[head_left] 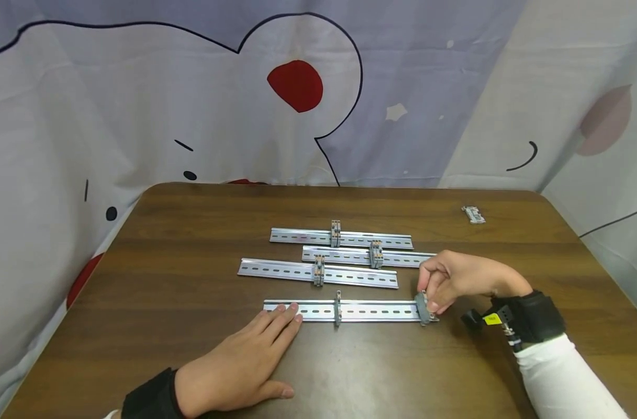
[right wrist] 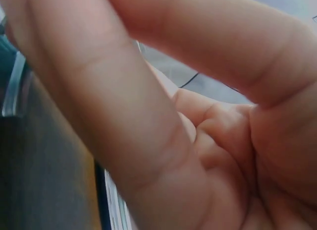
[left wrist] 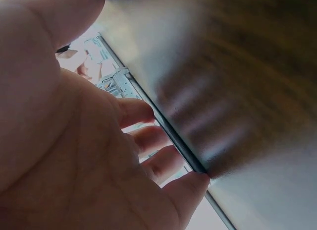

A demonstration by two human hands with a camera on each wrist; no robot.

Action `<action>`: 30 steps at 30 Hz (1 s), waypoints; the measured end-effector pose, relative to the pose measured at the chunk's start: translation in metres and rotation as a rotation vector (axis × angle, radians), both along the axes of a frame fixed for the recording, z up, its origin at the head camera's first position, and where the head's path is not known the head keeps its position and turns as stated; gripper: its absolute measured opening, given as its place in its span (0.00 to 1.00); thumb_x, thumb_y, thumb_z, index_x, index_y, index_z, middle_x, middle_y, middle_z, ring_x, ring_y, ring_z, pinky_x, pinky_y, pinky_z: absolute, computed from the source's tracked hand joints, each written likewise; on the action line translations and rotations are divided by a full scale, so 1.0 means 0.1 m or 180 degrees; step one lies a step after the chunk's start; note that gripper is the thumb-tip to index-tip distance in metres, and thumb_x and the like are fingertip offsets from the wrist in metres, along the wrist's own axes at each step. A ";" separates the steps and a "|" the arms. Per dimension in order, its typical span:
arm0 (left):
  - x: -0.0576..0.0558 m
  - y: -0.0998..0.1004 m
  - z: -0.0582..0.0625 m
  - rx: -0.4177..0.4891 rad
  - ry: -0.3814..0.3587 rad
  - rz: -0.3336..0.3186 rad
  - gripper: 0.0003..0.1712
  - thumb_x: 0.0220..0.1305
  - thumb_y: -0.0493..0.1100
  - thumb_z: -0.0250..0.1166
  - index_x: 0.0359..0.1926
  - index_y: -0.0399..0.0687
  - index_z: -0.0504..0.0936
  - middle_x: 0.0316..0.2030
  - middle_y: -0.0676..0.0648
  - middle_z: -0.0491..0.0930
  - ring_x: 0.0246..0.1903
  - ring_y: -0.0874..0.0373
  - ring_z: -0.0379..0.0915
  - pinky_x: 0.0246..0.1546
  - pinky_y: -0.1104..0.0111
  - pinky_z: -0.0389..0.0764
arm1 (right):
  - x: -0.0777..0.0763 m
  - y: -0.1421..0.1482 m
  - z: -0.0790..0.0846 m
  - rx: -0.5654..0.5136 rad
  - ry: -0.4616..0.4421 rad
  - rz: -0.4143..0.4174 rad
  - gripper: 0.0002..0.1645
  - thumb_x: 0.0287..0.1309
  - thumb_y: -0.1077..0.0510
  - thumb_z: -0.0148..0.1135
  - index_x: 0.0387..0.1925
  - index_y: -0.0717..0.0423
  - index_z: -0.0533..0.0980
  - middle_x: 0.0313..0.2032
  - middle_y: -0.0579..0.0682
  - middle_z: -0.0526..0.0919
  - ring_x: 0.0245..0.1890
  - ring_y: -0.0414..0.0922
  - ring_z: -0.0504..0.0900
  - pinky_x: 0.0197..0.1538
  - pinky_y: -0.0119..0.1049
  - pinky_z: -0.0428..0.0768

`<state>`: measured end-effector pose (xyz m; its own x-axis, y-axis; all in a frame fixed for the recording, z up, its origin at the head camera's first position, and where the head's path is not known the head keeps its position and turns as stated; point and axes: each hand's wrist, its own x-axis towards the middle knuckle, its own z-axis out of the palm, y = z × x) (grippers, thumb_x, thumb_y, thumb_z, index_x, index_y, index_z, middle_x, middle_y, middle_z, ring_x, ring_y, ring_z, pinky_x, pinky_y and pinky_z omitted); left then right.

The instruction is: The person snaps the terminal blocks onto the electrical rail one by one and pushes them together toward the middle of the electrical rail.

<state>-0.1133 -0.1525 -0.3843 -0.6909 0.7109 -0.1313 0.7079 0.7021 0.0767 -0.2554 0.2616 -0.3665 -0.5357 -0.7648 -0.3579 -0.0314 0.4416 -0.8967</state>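
Observation:
The nearest slotted metal DIN rail [head_left: 378, 312] lies crosswise on the table. My left hand [head_left: 239, 364] rests with straight fingers on its left end; in the left wrist view those fingers [left wrist: 163, 163] lie along the rail's edge. My right hand [head_left: 456, 279] pinches a grey terminal block [head_left: 424, 308] between thumb and fingers at the rail's right end. The block sits across the rail, slightly tilted. A thin terminal block [head_left: 338, 308] stands on the same rail near its middle. Close to the camera, the right fingers [right wrist: 119, 106] hide the held block in the right wrist view.
Behind lie more DIN rails: one [head_left: 276, 269] at left, one [head_left: 339, 254] reaching behind my right hand, and one [head_left: 299, 235] farthest back. Each carries a small group of terminal blocks. A loose pale block [head_left: 473, 215] lies far right on the wooden table [head_left: 192, 233]. A printed curtain [head_left: 140, 105] hangs behind.

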 end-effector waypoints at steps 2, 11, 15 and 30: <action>0.00 0.00 0.01 0.0008 -0.0027 0.0010 0.56 0.62 0.75 0.48 0.76 0.40 0.50 0.76 0.40 0.44 0.74 0.45 0.42 0.70 0.53 0.56 | 0.00 -0.04 -0.02 -0.0082 -0.0002 0.0014 0.18 0.51 0.69 0.70 0.39 0.74 0.71 0.31 0.64 0.86 0.30 0.46 0.86 0.37 0.46 0.85; 0.01 0.00 0.02 -0.0011 -0.0015 0.0000 0.55 0.62 0.75 0.48 0.76 0.39 0.51 0.76 0.39 0.44 0.74 0.44 0.42 0.70 0.53 0.56 | 0.07 -0.29 -0.06 -0.0198 -0.0118 -0.0176 0.21 0.53 0.68 0.69 0.45 0.74 0.70 0.33 0.65 0.84 0.33 0.52 0.87 0.41 0.49 0.84; 0.00 0.00 0.00 0.0034 0.0044 -0.0035 0.55 0.63 0.75 0.47 0.75 0.39 0.51 0.76 0.39 0.45 0.74 0.44 0.43 0.69 0.52 0.57 | 0.14 -0.42 -0.05 -0.0179 -0.0063 -0.0330 0.22 0.54 0.67 0.68 0.47 0.74 0.70 0.34 0.65 0.84 0.35 0.56 0.86 0.43 0.50 0.83; -0.01 0.01 0.01 0.0131 -0.0016 -0.0040 0.55 0.63 0.74 0.48 0.75 0.38 0.52 0.75 0.38 0.46 0.73 0.42 0.44 0.68 0.50 0.58 | 0.36 -0.91 -0.14 -0.0478 -0.0032 -0.0894 0.24 0.56 0.67 0.68 0.52 0.75 0.71 0.35 0.63 0.85 0.35 0.55 0.87 0.43 0.47 0.84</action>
